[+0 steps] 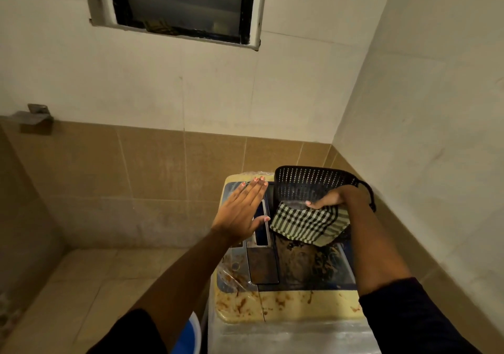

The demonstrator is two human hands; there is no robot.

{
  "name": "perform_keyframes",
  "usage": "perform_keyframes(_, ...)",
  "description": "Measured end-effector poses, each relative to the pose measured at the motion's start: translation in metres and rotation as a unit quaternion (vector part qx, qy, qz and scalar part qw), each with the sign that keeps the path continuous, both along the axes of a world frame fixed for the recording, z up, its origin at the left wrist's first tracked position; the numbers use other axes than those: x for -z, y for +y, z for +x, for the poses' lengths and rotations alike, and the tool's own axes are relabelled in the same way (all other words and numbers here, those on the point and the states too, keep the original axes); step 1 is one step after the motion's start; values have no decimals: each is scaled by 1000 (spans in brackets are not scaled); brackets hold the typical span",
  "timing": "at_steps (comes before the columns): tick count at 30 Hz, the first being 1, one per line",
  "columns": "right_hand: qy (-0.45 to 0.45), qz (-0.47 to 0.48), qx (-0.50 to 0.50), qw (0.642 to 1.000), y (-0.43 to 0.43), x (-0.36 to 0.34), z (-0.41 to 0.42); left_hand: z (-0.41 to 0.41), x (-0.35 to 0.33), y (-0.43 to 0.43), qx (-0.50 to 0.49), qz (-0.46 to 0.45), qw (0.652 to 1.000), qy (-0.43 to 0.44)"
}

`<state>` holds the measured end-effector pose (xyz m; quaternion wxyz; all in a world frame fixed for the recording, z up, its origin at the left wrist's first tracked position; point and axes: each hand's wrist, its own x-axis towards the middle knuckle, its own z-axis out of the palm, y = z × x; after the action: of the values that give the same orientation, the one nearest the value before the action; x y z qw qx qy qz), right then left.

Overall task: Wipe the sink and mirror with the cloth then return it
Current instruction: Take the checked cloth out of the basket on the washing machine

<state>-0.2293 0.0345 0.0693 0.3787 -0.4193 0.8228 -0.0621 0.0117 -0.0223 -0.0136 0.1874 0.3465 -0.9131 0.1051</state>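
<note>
A black-and-cream checked cloth (308, 224) hangs over the front rim of a black perforated basket (308, 182), which stands on top of a stained washing machine (289, 306). My right hand (328, 198) reaches into the basket and grips the cloth's upper edge. My left hand (242, 209) is flat with fingers stretched out, hovering over the machine's left back corner, empty. Neither a sink nor a mirror is in view.
The machine sits in a corner: brown tiled wall behind, white wall close on the right. A louvred window (180, 4) is high on the back wall. A metal bracket (34, 116) sticks out at left. Tiled floor lies to the left; something blue (192, 334) shows below.
</note>
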Motion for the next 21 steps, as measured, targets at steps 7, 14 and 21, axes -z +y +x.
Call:
perform_keyframes(7, 112, 68, -114, 985, -35, -17, -37, 1, -11, 13, 2, 1, 1000, 1)
perform_keyframes(14, 187, -38, -183, 964, -16, -69, 36, 17, -35, 21, -128, 266, 926, 235)
perform_keyframes(21, 167, -92, -375, 907, -18, -101, 167, 107, -66, 32, -134, 542, 646, 520)
